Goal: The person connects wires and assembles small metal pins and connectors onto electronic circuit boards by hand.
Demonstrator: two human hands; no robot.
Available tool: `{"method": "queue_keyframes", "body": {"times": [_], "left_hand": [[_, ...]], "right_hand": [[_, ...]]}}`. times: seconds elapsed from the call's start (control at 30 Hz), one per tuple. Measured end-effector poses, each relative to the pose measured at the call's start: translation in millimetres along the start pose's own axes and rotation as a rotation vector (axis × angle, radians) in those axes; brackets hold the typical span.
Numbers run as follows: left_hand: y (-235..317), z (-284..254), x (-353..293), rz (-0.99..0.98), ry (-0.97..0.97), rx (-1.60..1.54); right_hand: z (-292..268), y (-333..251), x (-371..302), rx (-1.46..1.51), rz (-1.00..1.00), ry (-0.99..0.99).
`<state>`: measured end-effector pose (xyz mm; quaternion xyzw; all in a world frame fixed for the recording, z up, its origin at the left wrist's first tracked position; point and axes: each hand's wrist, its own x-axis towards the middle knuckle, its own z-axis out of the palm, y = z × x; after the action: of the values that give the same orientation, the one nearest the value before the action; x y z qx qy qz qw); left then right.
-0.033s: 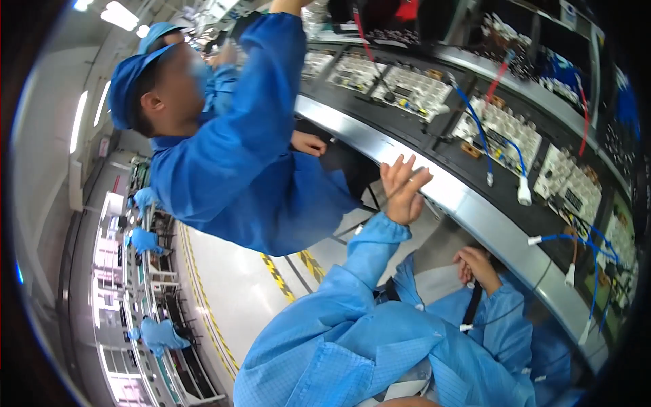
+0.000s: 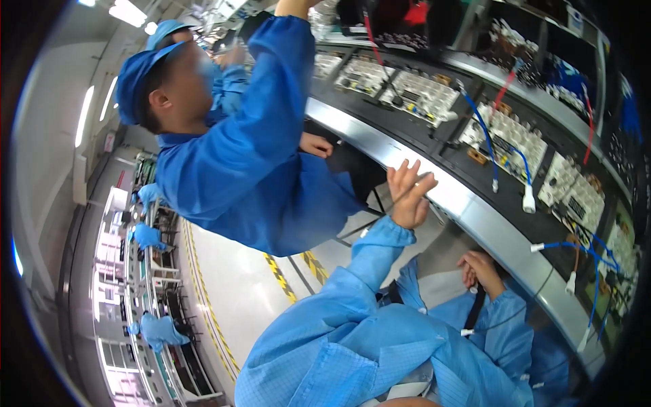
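Through the head view, the only one I am watching, my left hand (image 2: 409, 198) is hovering raised beside the silver rail (image 2: 468, 197) along the near edge of the table (image 2: 439, 144). That grip is standing wide, its fingers spreading apart; a thin dark line is showing across them, too blurred for me to name. My right hand (image 2: 479, 268) is hanging lower, near the same rail, with its fingers curling inward; I cannot tell whether that grip is having hold of anything. A black strap (image 2: 476, 308) is running along the sleeve below it.

Beyond the rail, and apart from both hands, a white moulded block (image 2: 513, 127) is sitting on the table. A blue cable (image 2: 485, 129) is crossing in front of it, and a white connector (image 2: 528, 199) is showing at the end of another blue lead. Farther right, more blue wires (image 2: 564, 246) are tangling near the table's edge.

On my left, a co-worker in a dark blue coat (image 2: 227, 169) is raising one arm above the table, while that person's other hand (image 2: 316, 145) is resting low. Yellow-and-black tape (image 2: 279, 277) is striping the floor behind.
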<state>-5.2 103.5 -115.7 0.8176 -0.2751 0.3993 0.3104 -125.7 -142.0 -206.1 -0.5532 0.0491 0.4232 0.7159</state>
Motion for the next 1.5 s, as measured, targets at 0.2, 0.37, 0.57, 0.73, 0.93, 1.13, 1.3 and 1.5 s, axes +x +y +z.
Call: {"method": "queue_keyframes", "body": {"times": [0.2, 0.37, 0.57, 0.73, 0.93, 1.13, 1.3, 1.5], "left_hand": [[-6, 10, -19, 0.029, 0.027, -0.001], [12, 10, -34, -0.132, 0.04, -0.172], [27, 15, -72, -0.304, -0.041, -0.159], [57, 12, -95, -0.33, -0.332, -0.214], [79, 26, -84, -0.331, -1.083, -0.31], [81, 52, -84, -0.353, -1.068, -0.349], [72, 63, -97, -0.294, -0.974, -0.359], [67, 62, -93, -0.338, -1.017, -0.386]], "right_hand": [[1, -6, 6, -0.025, -0.062, 0.087], [-6, -8, 7, -0.093, -0.02, 0.035], [-3, -5, 15, -0.12, -0.079, 0.0], [-10, 3, 19, -0.111, -0.062, -0.052], [-22, 36, 32, -0.143, -0.137, 0.025], [-33, 71, 56, -0.172, -0.138, 0.153], [-28, 65, 54, -0.14, -0.135, 0.151], [-28, 64, 65, -0.162, -0.142, 0.273]]}}
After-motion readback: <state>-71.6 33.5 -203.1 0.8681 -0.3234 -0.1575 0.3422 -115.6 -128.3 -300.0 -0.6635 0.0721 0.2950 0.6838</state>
